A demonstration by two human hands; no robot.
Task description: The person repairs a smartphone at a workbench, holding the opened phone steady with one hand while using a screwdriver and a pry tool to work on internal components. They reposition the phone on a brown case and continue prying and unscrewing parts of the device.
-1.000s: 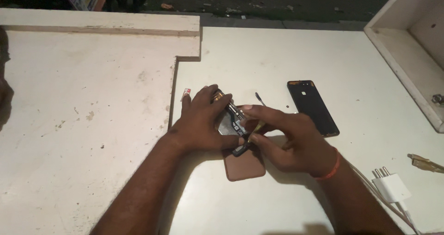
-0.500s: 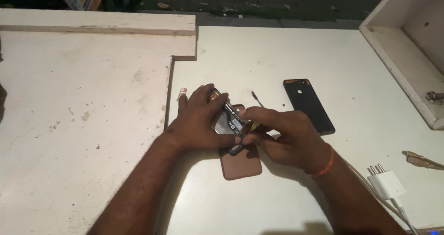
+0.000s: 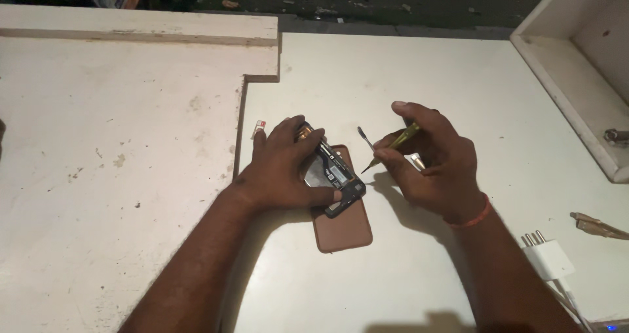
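My left hand (image 3: 282,166) presses down on an opened phone (image 3: 337,184) whose dark inner boards show. The phone lies slanted across a brown case (image 3: 346,229) on the white table (image 3: 367,77). My right hand (image 3: 436,166) hovers just right of the phone, fingers closed on a thin yellow-green pointed tool (image 3: 394,143). Its tip points down-left and stops short of the phone's edge. A small metal tool (image 3: 362,135) lies on the table between my hands. A tiny card (image 3: 259,126) lies by my left fingers.
A raised white board (image 3: 131,35) forms a step on the left. A white open box (image 3: 557,77) stands at the right, with a metal part (image 3: 616,135) inside. A white charger plug (image 3: 547,256) and a brownish object (image 3: 596,225) lie near the right edge.
My right hand has lifted off the phone and moved right with the tool, now hiding the black phone cover that lay there. My left hand stays on the phone.
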